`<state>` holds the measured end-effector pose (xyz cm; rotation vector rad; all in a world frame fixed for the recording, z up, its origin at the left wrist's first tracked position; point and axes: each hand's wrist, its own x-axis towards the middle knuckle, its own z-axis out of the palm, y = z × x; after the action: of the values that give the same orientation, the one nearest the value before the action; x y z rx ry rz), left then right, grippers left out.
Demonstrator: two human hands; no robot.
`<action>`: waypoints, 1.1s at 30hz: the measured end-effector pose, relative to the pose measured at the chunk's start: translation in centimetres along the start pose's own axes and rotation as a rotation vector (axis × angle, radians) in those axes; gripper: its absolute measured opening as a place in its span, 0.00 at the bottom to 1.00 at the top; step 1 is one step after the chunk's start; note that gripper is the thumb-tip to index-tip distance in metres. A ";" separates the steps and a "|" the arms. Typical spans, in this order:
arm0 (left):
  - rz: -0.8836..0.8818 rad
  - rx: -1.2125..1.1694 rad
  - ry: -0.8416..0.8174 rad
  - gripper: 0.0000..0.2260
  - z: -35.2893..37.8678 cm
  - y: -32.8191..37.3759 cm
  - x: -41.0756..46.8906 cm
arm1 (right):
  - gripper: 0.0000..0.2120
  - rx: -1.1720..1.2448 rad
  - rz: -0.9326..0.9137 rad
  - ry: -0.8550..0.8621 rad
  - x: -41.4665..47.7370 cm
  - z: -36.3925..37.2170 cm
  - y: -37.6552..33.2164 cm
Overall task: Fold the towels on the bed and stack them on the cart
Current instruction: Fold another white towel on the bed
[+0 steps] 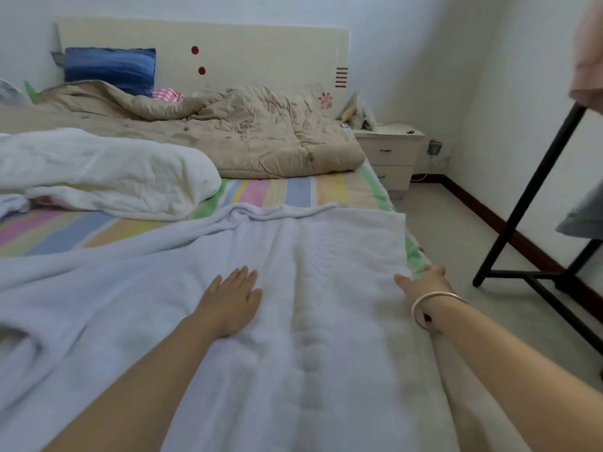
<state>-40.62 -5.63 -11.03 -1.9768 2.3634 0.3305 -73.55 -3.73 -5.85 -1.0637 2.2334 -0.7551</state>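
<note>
The white towel (326,288) under left hand (233,301), fingers (243,276) flat; right hand (424,283) fingers grip its edge, black rack (528,190) nearby.

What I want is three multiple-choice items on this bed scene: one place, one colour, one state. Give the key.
1. Where does the left hand rest? A on the white towel; B on the floor; C on the nightstand.
2. What colour is the pillow against the headboard? A red; B blue; C black.
3. What is the right hand doing? A hanging idle; B pressing the wall; C gripping the towel's edge.
Key: 1 A, its palm lies flat on the towel; 2 B, the pillow is plainly blue; 3 C, it clasps the towel's right edge.
</note>
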 end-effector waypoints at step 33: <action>0.271 -0.061 0.478 0.19 3.1 -11.4 -40.5 | 0.12 0.005 -0.267 0.081 -37.6 -3.2 17.8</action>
<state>-22.31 32.26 -8.81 -1.9332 2.9520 -0.0790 -64.50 36.94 -7.08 -1.3692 2.1789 -0.9291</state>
